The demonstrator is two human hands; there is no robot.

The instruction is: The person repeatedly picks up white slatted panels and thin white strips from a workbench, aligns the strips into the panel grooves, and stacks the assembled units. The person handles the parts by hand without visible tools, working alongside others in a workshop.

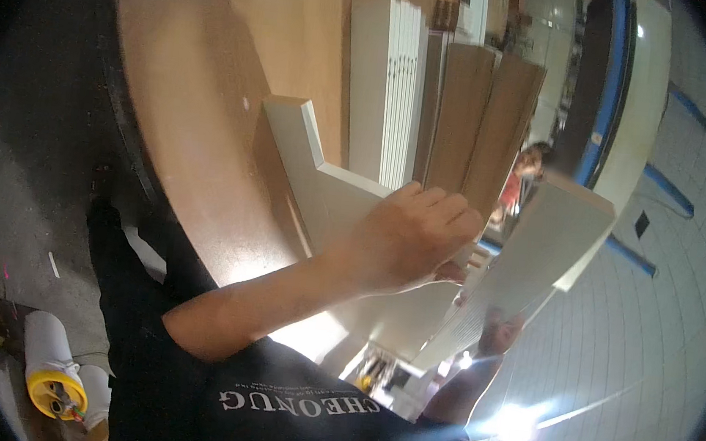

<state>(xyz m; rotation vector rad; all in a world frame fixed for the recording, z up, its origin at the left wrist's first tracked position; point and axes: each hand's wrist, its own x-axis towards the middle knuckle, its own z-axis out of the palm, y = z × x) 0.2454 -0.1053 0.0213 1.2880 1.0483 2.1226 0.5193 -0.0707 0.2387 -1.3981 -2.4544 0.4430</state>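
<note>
A white notched panel (334,197) slants across the wood-coloured work surface, with a step cut into its far side. My left hand (415,235) is over its right part, fingers curled and closed; what lies between them is hidden. To the right, a long white board (538,243) stands tilted, its far end raised toward the upper right. My right hand (499,332) is closed at the near right edge of this board, with the fingers partly hidden. A small piece with light slots (477,258) shows between my left hand and the board.
White panels (383,87) and brown boards (498,124) are stacked beyond my hands on the wood-coloured surface (184,119). A person in red (512,193) appears behind the raised board. A white cylinder with a yellow rim (50,361) is at lower left. A blue strip (607,92) runs along the right.
</note>
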